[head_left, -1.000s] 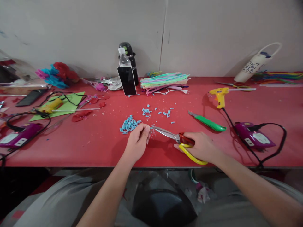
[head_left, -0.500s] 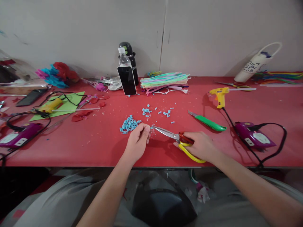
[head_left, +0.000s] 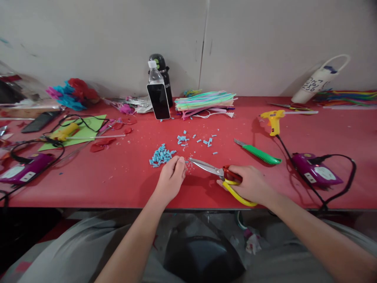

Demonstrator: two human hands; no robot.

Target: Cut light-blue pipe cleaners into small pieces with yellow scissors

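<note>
Thumb and fingers of my left hand [head_left: 172,177] are pinched together; a tiny bluish tip shows at the fingertips, too small to make out. My right hand [head_left: 250,184] grips the scissors [head_left: 206,167] by their red and yellow handles. The blades point left, nearly closed, with the tips just right of my left fingertips. Beyond my left hand lies a pile of short blue pieces [head_left: 160,155]. More loose blue pieces [head_left: 182,139] are scattered farther back, and pale crumbs dot the red table [head_left: 118,188] near the blade tips.
A green utility knife [head_left: 261,154], a yellow glue gun [head_left: 273,121] and a purple power box [head_left: 316,169] lie to the right. Behind are a bundle of pastel strips [head_left: 204,103] and an upright phone [head_left: 159,101]. Another glue gun [head_left: 64,131] rests on green paper at left.
The scissor tips and my left fingertips are slightly farther apart. My left hand has turned slightly; my right hand keeps its hold on the scissors.
</note>
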